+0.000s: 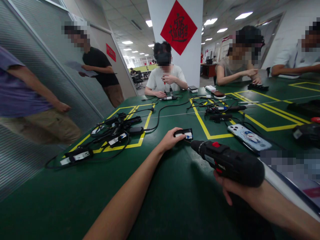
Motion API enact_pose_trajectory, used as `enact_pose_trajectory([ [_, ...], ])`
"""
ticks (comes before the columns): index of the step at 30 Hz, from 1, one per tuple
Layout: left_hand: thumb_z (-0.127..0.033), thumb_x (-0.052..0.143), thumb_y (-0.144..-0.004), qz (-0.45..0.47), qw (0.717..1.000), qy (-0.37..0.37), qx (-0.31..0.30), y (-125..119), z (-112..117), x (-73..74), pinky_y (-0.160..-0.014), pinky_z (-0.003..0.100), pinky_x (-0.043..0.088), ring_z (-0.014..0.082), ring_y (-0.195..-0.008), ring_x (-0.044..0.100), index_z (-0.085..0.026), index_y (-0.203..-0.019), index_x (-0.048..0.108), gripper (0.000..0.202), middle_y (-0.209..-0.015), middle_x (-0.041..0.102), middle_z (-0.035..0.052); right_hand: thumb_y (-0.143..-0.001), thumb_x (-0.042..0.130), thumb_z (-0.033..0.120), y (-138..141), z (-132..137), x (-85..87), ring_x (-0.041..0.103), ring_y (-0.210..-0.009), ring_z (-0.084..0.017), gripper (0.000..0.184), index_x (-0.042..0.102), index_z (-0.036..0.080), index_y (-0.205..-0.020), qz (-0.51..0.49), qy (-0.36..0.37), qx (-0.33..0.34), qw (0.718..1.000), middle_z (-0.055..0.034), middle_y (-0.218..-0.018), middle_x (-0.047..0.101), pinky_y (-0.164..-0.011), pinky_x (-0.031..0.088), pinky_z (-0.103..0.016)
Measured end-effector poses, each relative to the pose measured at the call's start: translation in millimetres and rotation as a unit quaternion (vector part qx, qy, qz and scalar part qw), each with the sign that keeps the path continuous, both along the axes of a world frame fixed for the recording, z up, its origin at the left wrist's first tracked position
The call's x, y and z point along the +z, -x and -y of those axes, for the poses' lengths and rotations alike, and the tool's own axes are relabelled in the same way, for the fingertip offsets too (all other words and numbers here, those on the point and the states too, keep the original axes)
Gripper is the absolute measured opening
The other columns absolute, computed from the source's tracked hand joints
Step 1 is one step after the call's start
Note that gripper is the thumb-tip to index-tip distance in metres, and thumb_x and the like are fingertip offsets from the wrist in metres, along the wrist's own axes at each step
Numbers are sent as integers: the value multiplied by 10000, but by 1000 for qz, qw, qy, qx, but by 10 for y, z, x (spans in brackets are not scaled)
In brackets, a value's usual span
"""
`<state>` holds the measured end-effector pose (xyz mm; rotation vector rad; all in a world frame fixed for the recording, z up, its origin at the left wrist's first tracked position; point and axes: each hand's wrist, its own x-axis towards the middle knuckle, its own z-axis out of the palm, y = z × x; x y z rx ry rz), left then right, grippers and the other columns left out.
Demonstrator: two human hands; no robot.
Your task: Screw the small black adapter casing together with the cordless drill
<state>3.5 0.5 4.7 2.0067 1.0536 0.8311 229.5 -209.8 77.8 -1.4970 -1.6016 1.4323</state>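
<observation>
My right hand [231,186] grips a black cordless drill [230,163] with red switches, partly hiding the handle. The drill's front end points left, towards the small black piece with a white label [189,132] on the green table. My left hand [172,140] is closed on that piece, its thumb across the label and its fingers at the near left side. A thin bit shows between the chuck and the piece; whether it touches is too small to tell.
Several black adapters with cables [120,131] lie piled in a yellow-taped box to the left. More cables and tools [222,110] lie right of centre. A phone [250,137] sits right of the drill. Across the green table [100,196] people sit working; others stand at left.
</observation>
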Motion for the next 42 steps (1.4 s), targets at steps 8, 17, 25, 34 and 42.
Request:
enact_pose_trajectory([
  [8, -497, 575, -731, -1, 1000, 3, -4, 6, 16, 31, -726, 269, 454, 170, -841, 571, -159, -1097, 553, 499, -986, 620, 49, -840, 457, 529, 23, -24, -27, 561, -641, -194, 317, 573, 241, -908, -20, -7, -2, 1000, 7, -637, 586, -729, 419, -418],
  [17, -477, 572, -739, -7, 1000, 7, 5, 19, -14, -11, -772, 284, 461, 178, -864, 583, -163, -1129, 540, 502, -1028, 615, 59, -839, 536, 357, 31, -7, 74, 633, -606, -175, 250, 577, 228, -1050, -77, 1, -13, 997, -21, -769, 653, -634, 478, -353],
  [25, -419, 543, -768, -5, 1000, -5, 10, 22, -16, -6, -850, 306, 444, 198, -963, 571, -171, -1104, 564, 418, -1058, 617, 57, -846, 525, 370, 21, -19, 23, 637, -643, -186, 235, 589, 203, -1000, -100, 5, -4, 995, 0, -678, 611, -646, 479, -352],
  [34, -400, 561, -756, -9, 1000, 1, 13, 15, -21, 22, -864, 311, 440, 202, -969, 572, -160, -1091, 575, 412, -1056, 625, 63, -845, 531, 357, 19, -25, 31, 631, -644, -193, 197, 592, 197, -942, -67, 9, -10, 998, 19, -591, 581, -664, 474, -364],
  [42, -429, 563, -757, 3, 1000, 1, 12, 20, -15, -4, -856, 308, 437, 199, -963, 573, -171, -1100, 567, 429, -1059, 620, 57, -842, 528, 343, 50, -27, 70, 648, -646, -177, 245, 568, 211, -1044, -74, 15, -14, 997, -35, -855, 661, -645, 490, -354],
])
